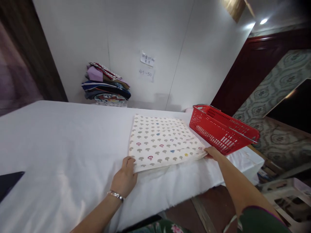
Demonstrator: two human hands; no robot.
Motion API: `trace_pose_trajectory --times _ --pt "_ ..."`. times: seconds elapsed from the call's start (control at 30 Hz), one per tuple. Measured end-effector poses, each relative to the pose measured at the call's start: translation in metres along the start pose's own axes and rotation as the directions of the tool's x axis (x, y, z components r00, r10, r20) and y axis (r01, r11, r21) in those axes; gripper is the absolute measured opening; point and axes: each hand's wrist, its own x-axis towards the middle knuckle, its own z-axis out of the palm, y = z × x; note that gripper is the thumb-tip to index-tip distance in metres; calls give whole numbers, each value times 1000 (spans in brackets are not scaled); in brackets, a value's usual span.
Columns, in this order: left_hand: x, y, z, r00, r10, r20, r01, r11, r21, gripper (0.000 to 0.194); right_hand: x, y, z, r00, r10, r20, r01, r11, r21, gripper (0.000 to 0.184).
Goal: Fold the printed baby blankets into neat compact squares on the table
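One broad table under a glossy white cloth cover (pixel 73 136) is spanning the view, its far side lying along a pale wall panel (pixel 150 29). Near its front edge, a folded cream cloth with small grey, red, blue and yellow mushroom-like motifs (pixel 165 139) is lying roughly flat, its layers showing along the near edge. It is looking light, soft and limp, unlikely to break but likely to sag, crease or let its layers slide apart if lifted by one corner; the smooth cover may be offering little friction beneath. The two near corners, with all layers taken together, are giving the most even hold.

Just beside the cloth's right edge, a long red perforated plastic basket with thin metal handles (pixel 211 127) is resting on the table. Its slotted walls and oblique angle are leaving its lower interior partly hidden, so its contents cannot be told with certainty. At the far edge, a stack of folded multicoloured textiles (pixel 107 86) is standing against the panel, leaning slightly unevenly.

The left hand (pixel 125 178) is closing its fingers and thumb on the cream cloth's near-left corner, while the right hand (pixel 213 152) is pinching the near-right corner. Smallest of all, a silver-coloured metal bracelet (pixel 115 195) is encircling the left wrist.
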Motion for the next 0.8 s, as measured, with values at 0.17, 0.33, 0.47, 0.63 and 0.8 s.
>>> trace_pose_trajectory --times 0.17,0.33,0.47,0.63,0.8 --pt "4 -8 -15 984 -143 104 140 990 36 29 -25 -22 -9 999 -29 -26 32 992 125 16" --pt "7 -11 -26 963 -189 191 208 974 -86 23 -44 -57 -29 980 -164 -109 191 931 313 35" --pt "26 -13 -50 963 -241 121 270 866 -421 16 -61 -99 -47 929 -311 -202 370 748 551 33" --pt "69 -21 -130 904 -428 -20 217 499 -839 25 -107 -168 -64 807 -500 -315 567 506 649 17" --pt "95 -20 -242 831 -457 -317 -80 466 -881 17 -151 -227 -88 617 -597 -513 744 231 627 17"
